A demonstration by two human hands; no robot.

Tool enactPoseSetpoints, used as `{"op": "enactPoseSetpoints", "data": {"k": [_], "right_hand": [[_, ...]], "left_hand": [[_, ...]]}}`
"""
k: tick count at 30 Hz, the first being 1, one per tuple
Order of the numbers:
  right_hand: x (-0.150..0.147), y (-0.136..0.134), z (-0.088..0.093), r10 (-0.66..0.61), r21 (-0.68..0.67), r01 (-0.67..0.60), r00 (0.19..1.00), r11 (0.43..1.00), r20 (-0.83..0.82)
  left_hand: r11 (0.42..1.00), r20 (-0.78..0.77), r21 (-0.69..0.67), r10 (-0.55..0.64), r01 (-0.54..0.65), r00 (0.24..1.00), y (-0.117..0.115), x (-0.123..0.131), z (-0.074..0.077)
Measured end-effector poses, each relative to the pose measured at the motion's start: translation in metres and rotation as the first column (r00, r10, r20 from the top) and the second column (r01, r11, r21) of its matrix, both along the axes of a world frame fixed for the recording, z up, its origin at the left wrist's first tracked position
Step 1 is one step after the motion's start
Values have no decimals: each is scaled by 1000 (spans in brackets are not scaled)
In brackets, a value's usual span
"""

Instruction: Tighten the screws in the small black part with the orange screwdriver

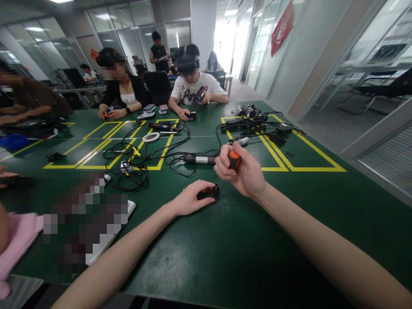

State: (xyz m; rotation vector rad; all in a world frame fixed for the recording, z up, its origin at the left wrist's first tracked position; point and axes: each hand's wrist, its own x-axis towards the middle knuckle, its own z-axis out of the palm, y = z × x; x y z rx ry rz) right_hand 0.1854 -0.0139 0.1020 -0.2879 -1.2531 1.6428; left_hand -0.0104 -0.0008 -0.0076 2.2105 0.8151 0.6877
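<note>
Nearly upright, tip down, the screwdriver (234, 159) is gripped by the right hand (245, 175); left hand (189, 200) clasps the black part (210, 194).

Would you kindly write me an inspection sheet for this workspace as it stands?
Surface: green table with yellow tape lines.
Job's things: small black part on the table; orange-handled screwdriver held just above it.
Clutter: white ring, silver-black tool, pink cloth at the left edge.
Grips: left hand closed on the black part; right hand closed on the screwdriver.
Cables: black cables tangled mid-table, more at the far right.
Surroundings: co-workers seated at the far side; glass walls; red banner.
</note>
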Motion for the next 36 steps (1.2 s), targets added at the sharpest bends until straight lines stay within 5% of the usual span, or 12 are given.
{"op": "enactPoseSetpoints", "data": {"k": [17, 36], "right_hand": [[-1, -3, 0, -1, 64, -1, 1000, 998, 20], [-4, 2, 1, -36, 37, 35, 999, 999, 30]], "left_hand": [[987, 27, -156, 36, -32, 999, 0, 1, 2], [997, 36, -77, 11, -8, 999, 3, 1, 1]]}}
